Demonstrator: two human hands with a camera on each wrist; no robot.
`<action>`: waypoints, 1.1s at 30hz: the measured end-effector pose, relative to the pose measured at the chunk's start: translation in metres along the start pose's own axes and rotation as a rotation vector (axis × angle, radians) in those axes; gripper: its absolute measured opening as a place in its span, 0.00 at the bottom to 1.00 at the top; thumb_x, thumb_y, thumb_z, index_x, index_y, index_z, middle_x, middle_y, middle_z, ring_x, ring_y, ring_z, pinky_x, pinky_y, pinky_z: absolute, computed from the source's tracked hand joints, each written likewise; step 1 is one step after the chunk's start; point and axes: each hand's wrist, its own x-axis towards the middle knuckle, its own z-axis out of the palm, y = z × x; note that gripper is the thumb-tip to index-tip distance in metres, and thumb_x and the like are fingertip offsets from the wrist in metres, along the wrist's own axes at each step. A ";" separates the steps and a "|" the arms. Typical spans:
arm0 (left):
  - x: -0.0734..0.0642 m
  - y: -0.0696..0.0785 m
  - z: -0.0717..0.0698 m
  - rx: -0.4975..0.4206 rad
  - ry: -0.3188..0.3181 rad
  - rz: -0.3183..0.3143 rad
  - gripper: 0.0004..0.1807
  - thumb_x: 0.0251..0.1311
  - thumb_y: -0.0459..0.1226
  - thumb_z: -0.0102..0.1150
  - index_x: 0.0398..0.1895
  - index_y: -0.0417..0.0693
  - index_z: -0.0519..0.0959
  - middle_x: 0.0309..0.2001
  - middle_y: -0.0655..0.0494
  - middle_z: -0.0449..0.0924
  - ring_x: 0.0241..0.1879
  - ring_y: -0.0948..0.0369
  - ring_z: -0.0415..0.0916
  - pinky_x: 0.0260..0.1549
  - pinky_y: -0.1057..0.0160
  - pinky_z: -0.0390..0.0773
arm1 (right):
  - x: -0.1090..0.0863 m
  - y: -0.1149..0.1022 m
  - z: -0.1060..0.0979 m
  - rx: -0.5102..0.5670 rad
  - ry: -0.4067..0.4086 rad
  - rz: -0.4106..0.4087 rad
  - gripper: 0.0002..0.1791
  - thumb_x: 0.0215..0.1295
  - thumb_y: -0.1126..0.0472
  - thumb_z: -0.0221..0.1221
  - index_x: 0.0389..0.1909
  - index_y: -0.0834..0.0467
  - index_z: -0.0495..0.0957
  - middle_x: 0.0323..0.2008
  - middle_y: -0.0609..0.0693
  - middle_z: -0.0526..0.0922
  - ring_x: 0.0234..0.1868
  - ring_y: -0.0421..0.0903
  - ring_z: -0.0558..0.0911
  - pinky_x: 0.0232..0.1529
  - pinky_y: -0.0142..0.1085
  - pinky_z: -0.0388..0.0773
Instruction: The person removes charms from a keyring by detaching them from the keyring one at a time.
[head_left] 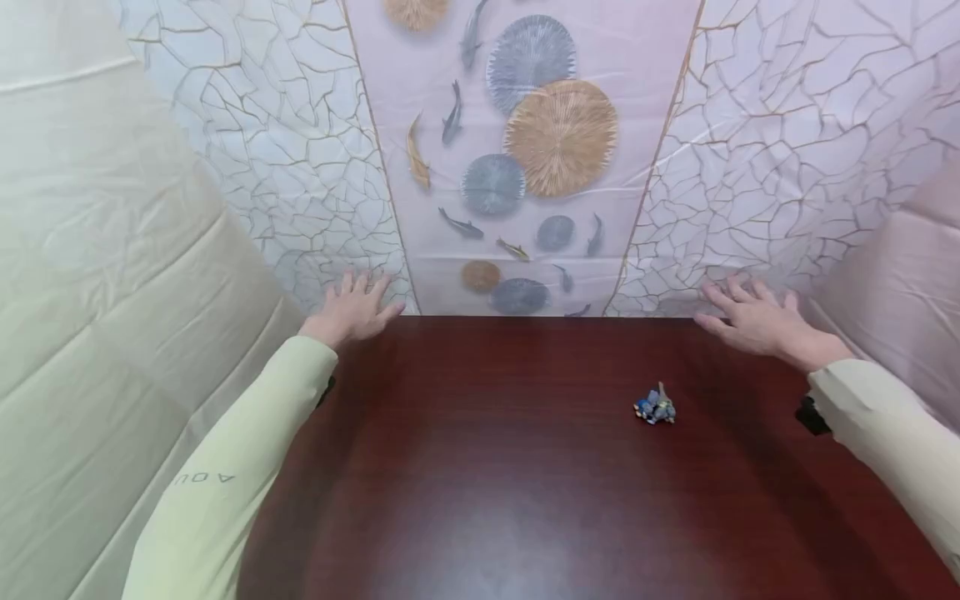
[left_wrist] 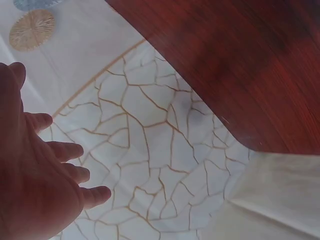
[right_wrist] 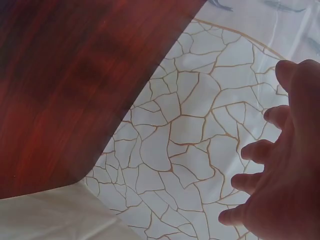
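Near the far left corner of the dark red wooden table point(head_left: 480, 467), my left hand point(head_left: 351, 310) is held with fingers spread and nothing in it. My right hand point(head_left: 761, 321) mirrors it by the far right corner, fingers also spread and holding nothing. On the table, nearer the right hand, lies a small grey and blue figurine-like piece point(head_left: 656, 407), too small to make out its kind. In the wrist views the left palm point(left_wrist: 45, 185) and the right palm point(right_wrist: 290, 180) appear over the patterned cloth past the table edge.
A cloth point(head_left: 300, 150) printed with gold crackle lines, fish and round leaves hangs behind the far table edge. Pale padded fabric point(head_left: 112, 317) rises at the left, and similar pinkish fabric point(head_left: 892, 275) at the right. A dark band point(head_left: 812, 417) sits at the right wrist.
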 end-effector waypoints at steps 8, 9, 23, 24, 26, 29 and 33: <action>0.011 0.020 0.002 0.006 0.006 0.003 0.40 0.72 0.62 0.28 0.79 0.53 0.42 0.77 0.34 0.38 0.76 0.35 0.31 0.69 0.28 0.40 | -0.006 0.005 0.004 0.031 0.009 -0.008 0.44 0.72 0.32 0.39 0.78 0.53 0.43 0.74 0.72 0.44 0.71 0.78 0.38 0.59 0.80 0.31; 0.012 0.021 0.002 0.007 0.006 0.003 0.40 0.71 0.62 0.28 0.79 0.53 0.41 0.77 0.34 0.38 0.76 0.35 0.31 0.69 0.29 0.41 | -0.007 0.005 0.004 0.036 0.005 -0.014 0.44 0.71 0.32 0.39 0.78 0.53 0.43 0.75 0.71 0.43 0.71 0.79 0.38 0.59 0.80 0.31; 0.015 0.039 0.007 -0.017 0.014 0.037 0.39 0.72 0.62 0.29 0.79 0.55 0.44 0.77 0.34 0.44 0.76 0.34 0.35 0.69 0.30 0.46 | -0.017 0.003 0.021 0.001 0.025 -0.137 0.33 0.69 0.55 0.55 0.72 0.62 0.59 0.67 0.78 0.59 0.61 0.82 0.63 0.53 0.74 0.63; 0.017 0.042 0.007 -0.014 0.016 0.039 0.39 0.72 0.62 0.29 0.79 0.54 0.44 0.76 0.34 0.45 0.76 0.34 0.37 0.69 0.30 0.46 | -0.017 0.002 0.022 -0.001 0.031 -0.154 0.32 0.68 0.58 0.55 0.70 0.63 0.61 0.65 0.78 0.62 0.59 0.81 0.66 0.51 0.73 0.66; 0.020 0.050 0.009 -0.019 0.019 0.043 0.39 0.72 0.62 0.29 0.79 0.53 0.45 0.76 0.34 0.46 0.76 0.35 0.39 0.69 0.31 0.47 | -0.016 0.001 0.025 0.001 0.039 -0.194 0.30 0.66 0.61 0.57 0.67 0.66 0.65 0.62 0.77 0.68 0.55 0.78 0.72 0.48 0.67 0.72; 0.024 0.061 0.012 -0.028 0.009 0.059 0.40 0.71 0.63 0.27 0.79 0.54 0.44 0.77 0.35 0.45 0.76 0.36 0.40 0.69 0.31 0.48 | -0.014 -0.001 0.028 0.031 0.030 -0.221 0.28 0.65 0.63 0.58 0.64 0.68 0.68 0.59 0.74 0.73 0.51 0.72 0.78 0.48 0.63 0.74; 0.025 0.073 0.017 -0.051 0.017 0.078 0.40 0.71 0.64 0.28 0.79 0.54 0.45 0.77 0.37 0.45 0.76 0.37 0.41 0.69 0.33 0.50 | -0.013 -0.003 0.029 0.082 0.022 -0.206 0.27 0.67 0.62 0.58 0.64 0.68 0.69 0.59 0.73 0.74 0.52 0.71 0.78 0.50 0.62 0.74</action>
